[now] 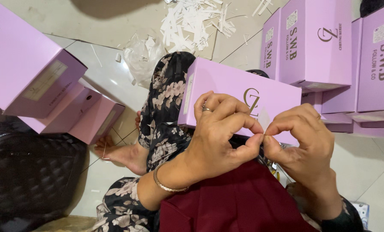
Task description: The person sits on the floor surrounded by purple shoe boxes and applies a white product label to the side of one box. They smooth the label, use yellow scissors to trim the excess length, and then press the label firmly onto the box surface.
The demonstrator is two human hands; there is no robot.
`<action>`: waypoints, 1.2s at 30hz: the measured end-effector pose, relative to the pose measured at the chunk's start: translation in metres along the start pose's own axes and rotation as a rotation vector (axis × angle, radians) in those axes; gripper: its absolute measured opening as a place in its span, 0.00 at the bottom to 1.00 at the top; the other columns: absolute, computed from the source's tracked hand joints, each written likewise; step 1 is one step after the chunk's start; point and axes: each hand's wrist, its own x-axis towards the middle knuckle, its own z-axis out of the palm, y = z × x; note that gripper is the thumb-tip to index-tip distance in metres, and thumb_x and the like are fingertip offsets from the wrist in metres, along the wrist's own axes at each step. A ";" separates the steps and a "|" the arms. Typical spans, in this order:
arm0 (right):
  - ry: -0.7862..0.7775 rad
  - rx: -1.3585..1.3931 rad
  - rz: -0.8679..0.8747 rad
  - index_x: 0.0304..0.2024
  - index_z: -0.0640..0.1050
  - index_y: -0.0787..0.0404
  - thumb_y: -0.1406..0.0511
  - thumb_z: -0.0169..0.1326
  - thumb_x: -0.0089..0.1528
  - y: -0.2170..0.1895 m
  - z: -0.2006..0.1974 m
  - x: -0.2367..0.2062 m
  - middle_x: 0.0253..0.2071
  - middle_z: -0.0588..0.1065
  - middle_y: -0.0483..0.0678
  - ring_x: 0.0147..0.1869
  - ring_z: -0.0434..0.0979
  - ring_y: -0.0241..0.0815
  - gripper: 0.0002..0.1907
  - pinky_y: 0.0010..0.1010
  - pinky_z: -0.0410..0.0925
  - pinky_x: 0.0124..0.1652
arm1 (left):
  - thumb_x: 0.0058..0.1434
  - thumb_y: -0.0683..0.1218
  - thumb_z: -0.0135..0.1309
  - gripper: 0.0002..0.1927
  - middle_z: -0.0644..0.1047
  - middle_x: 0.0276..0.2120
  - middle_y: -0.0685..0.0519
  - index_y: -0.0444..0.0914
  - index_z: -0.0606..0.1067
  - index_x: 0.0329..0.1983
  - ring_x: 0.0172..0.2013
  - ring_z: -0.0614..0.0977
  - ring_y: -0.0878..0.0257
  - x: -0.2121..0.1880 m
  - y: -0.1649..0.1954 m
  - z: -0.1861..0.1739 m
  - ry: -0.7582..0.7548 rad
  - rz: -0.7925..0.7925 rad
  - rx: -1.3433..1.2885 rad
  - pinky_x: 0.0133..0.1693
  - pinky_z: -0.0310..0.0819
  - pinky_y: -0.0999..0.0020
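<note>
A lilac cardboard box (226, 88) rests on my lap, its long side tilted toward me. My left hand (220, 133), with a ring and a thin bangle on the wrist, pinches at the box's near edge with thumb and forefinger. My right hand (301, 141) pinches the same spot, fingertips almost touching the left ones. What lies between the fingertips is too small to make out. A dark red cloth (239, 206) covers my lap below the hands.
Lilac boxes are stacked at the right (329, 43) and at the left (33, 68). A black quilted bag (24, 176) sits at the lower left. White paper strips (192, 21) and a crumpled plastic bag (140, 53) lie on the tiled floor (363, 167).
</note>
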 end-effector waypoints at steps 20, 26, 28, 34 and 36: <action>-0.059 0.221 0.080 0.29 0.73 0.62 0.69 0.61 0.53 -0.005 0.003 -0.002 0.31 0.73 0.44 0.33 0.71 0.35 0.08 0.22 0.64 0.34 | 0.61 0.44 0.58 0.08 0.73 0.49 0.52 0.41 0.73 0.41 0.55 0.73 0.54 -0.007 -0.007 0.010 -0.034 0.148 0.037 0.64 0.54 0.54; -0.108 0.572 0.277 0.33 0.74 0.63 0.70 0.60 0.59 -0.004 -0.002 -0.011 0.34 0.73 0.44 0.36 0.70 0.31 0.06 0.21 0.64 0.38 | 0.65 0.45 0.58 0.04 0.75 0.44 0.55 0.43 0.76 0.42 0.51 0.74 0.60 -0.011 -0.009 0.012 -0.114 -0.040 -0.255 0.61 0.56 0.63; -0.051 0.526 0.286 0.35 0.73 0.63 0.72 0.59 0.60 -0.005 -0.002 -0.013 0.33 0.72 0.45 0.37 0.69 0.31 0.06 0.19 0.63 0.38 | 0.67 0.47 0.59 0.04 0.75 0.44 0.56 0.43 0.77 0.42 0.51 0.74 0.62 -0.012 -0.008 0.008 -0.095 -0.079 -0.286 0.61 0.56 0.64; 0.014 0.280 0.170 0.34 0.74 0.65 0.75 0.60 0.58 -0.004 0.000 -0.009 0.35 0.73 0.45 0.34 0.72 0.32 0.07 0.21 0.65 0.36 | 0.57 0.47 0.66 0.07 0.74 0.40 0.56 0.45 0.80 0.38 0.49 0.73 0.60 -0.008 -0.002 0.003 0.008 -0.020 -0.085 0.59 0.55 0.60; 0.010 0.220 0.140 0.33 0.74 0.65 0.76 0.60 0.56 -0.006 0.000 -0.007 0.34 0.74 0.46 0.34 0.72 0.33 0.07 0.22 0.65 0.35 | 0.57 0.47 0.66 0.08 0.75 0.41 0.56 0.45 0.80 0.38 0.49 0.74 0.60 -0.006 -0.002 0.003 0.008 -0.019 -0.106 0.58 0.54 0.61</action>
